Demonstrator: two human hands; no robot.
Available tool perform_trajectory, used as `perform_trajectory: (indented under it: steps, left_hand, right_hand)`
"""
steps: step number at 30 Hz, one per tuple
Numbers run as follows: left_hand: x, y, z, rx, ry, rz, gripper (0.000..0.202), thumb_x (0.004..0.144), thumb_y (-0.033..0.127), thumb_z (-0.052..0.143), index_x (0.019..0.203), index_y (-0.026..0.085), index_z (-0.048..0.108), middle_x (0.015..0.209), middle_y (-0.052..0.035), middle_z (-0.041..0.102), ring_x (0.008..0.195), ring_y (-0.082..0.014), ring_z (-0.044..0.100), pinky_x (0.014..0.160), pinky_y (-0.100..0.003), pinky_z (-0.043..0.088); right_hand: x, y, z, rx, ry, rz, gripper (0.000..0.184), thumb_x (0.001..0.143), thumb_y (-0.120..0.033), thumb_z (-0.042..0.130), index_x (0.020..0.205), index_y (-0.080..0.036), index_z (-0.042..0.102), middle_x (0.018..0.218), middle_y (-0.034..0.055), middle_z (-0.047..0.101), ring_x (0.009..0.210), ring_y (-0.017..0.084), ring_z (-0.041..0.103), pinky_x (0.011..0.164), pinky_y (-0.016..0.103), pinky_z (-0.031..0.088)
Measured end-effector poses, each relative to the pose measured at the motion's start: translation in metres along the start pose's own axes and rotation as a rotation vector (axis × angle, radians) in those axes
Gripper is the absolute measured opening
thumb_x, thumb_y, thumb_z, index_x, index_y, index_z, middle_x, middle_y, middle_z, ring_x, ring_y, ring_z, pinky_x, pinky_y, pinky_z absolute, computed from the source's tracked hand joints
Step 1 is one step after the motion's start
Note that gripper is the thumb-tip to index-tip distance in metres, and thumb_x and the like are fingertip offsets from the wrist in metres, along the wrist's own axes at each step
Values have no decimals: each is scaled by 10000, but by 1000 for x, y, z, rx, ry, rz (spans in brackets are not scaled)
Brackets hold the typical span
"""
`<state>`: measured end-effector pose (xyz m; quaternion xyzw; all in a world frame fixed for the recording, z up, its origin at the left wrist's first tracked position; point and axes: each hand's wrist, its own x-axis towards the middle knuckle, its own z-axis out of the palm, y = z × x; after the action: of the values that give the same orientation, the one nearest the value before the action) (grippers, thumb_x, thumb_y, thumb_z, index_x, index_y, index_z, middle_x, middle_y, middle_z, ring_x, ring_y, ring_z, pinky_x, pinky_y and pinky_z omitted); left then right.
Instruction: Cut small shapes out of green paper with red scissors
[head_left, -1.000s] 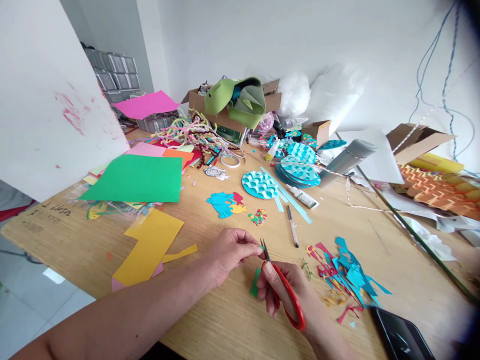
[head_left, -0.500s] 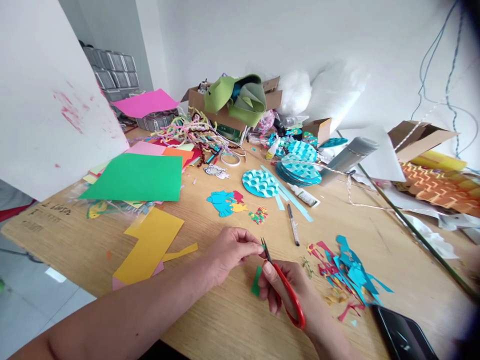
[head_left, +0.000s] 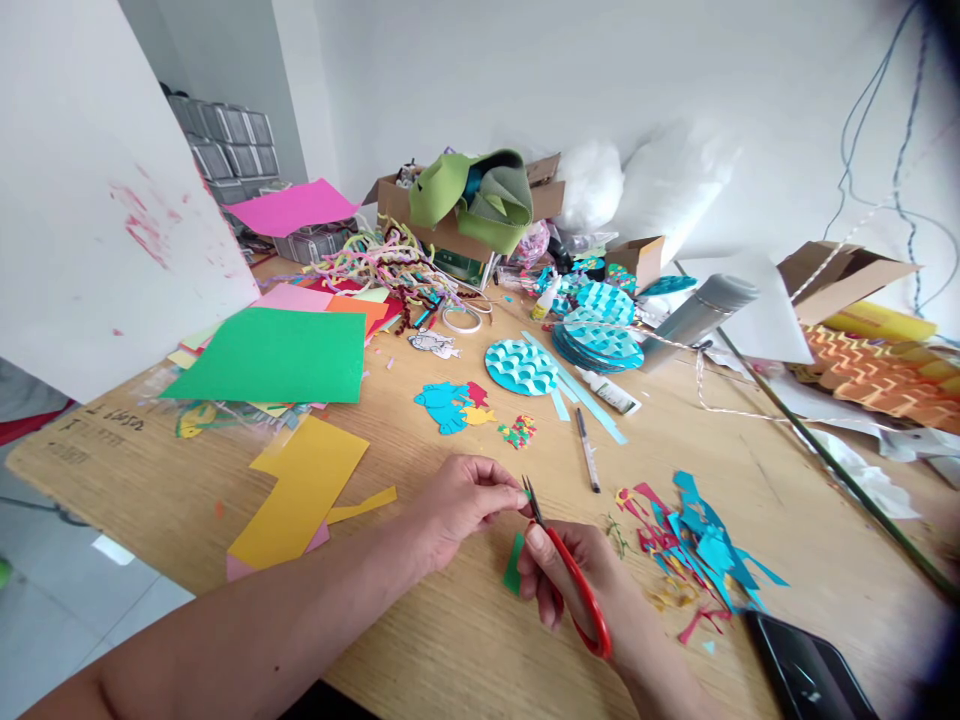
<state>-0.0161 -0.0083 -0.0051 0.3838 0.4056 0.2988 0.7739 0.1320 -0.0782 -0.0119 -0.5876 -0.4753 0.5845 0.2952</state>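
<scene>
Left hand (head_left: 461,508): thumb and forefinger pinch tiny green paper piece (head_left: 526,495) above near part of table (head_left: 420,640); right hand (head_left: 568,565): fingers curled round red-handled scissors (head_left: 583,585), blades at that piece; larger green scrap (head_left: 514,565) just left of right-hand fingers, cannot tell whether gripped or loose; farther off, blue paper fish (head_left: 446,407), small multicoloured bits (head_left: 517,431); to right, pen (head_left: 588,455), coloured offcuts (head_left: 709,540), black phone (head_left: 810,665) nearest
</scene>
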Motion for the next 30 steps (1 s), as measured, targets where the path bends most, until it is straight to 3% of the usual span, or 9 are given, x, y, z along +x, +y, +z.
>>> perform_trajectory:
  steps: [14, 21, 30]
  left_hand:
    - [0, -2, -1, 11, -36, -5, 209, 575, 279, 716, 655, 150, 573, 548, 44, 494, 474, -53, 342, 455, -239, 167]
    - [0, 0, 1, -24, -12, -3, 210, 558, 269, 721, 666, 145, 591, 630, 7, 587, 504, -55, 371, 474, -235, 194]
    - [0, -2, 0, -8, -33, 13, 201, 563, 278, 715, 647, 148, 587, 560, 39, 510, 495, -55, 351, 473, -235, 188]
  right_hand:
    - [2, -3, 1, -1, 16, 11, 530, 712, -652, 629, 602, -139, 552, 485, 13, 591, 326, 69, 489, 327, 159, 345]
    - [1, -2, 2, -2, 22, 20, 546, 694, -675, 626, 606, -141, 556, 481, 8, 585, 321, 67, 474, 323, 163, 343]
    - [1, -4, 2, -15, 26, 22, 562, 699, -692, 604, 592, -143, 555, 487, 10, 586, 329, 71, 484, 333, 168, 358]
